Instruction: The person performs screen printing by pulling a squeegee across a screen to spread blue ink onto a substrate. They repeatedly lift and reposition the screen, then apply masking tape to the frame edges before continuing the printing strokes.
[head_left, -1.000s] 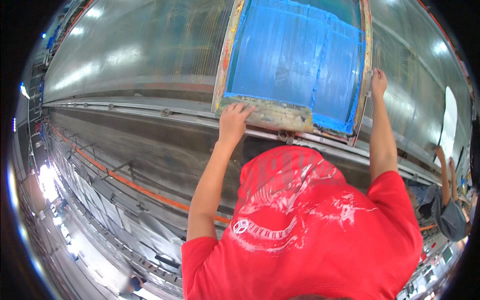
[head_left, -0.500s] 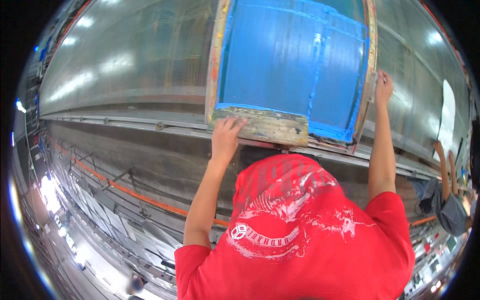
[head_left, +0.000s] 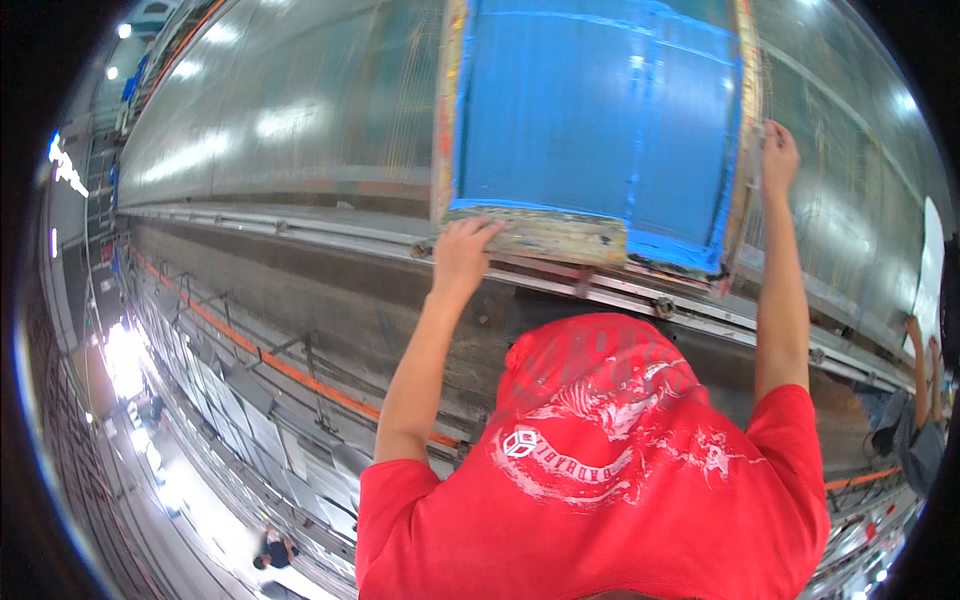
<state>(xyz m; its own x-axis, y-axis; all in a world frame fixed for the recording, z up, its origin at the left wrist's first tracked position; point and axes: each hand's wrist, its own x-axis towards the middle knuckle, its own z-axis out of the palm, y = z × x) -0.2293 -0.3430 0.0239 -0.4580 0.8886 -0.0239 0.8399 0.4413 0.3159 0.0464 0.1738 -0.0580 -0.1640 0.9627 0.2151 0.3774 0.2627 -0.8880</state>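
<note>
A screen printing frame (head_left: pixel 446 110) with blue mesh and blue tape round its edges lies over the long table ahead of me. Its worn side bars carry yellow and red paint stains. My left hand (head_left: pixel 464 256) grips the near left corner, fingers bent over a paint-stained wooden board (head_left: pixel 560 236) along the near edge. Higher up on the right side, my right hand (head_left: pixel 779 160) is closed on the frame's edge. The thumbs and the frame's underside are mostly hidden.
A metal rail (head_left: pixel 340 236) with several small stops runs along the table's near edge. The shiny tabletop (head_left: pixel 280 130) stretches to both sides. At the far right, another person's hands (head_left: pixel 925 345) hold a white sheet (head_left: pixel 929 270). An orange bar (head_left: pixel 300 376) lies behind me on the left.
Both hands and the frame have shifted left along the rail, and more rail now shows below the frame. The grips stay the same. The other person appears farther right.
</note>
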